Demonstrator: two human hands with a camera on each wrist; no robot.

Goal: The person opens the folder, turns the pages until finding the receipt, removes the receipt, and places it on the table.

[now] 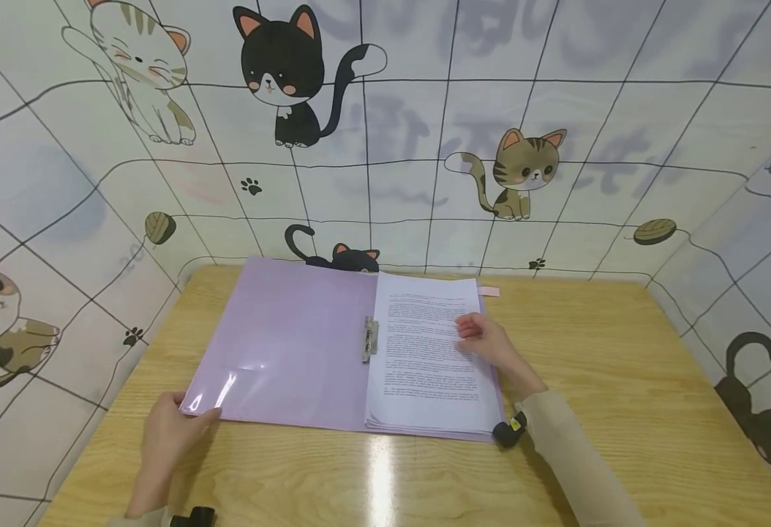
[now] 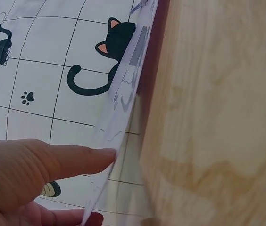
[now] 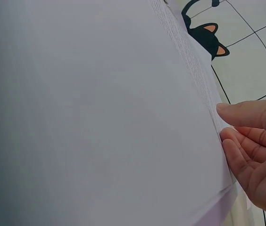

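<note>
A light purple file folder (image 1: 293, 337) lies open on the table. On its right half rests a stack of printed paper sheets (image 1: 431, 366). A metal clip (image 1: 369, 340) sits along the fold, at the sheets' left edge. My left hand (image 1: 171, 435) pinches the lower left corner of the folder's cover; in the left wrist view the thumb presses one face of the cover (image 2: 123, 103), with fingertips behind it. Over the right part of the sheets is my right hand (image 1: 491, 344), fingers loosely bent. The right wrist view shows its thumb and fingers apart beside the paper's edge.
The wooden table (image 1: 589, 366) extends on both sides of the folder. A pink tab (image 1: 489, 291) sticks out at the folder's upper right. A cat-printed sheet (image 1: 412, 132) covers the walls behind and at the sides. Dark wrist cameras (image 1: 509, 430) are worn on both wrists.
</note>
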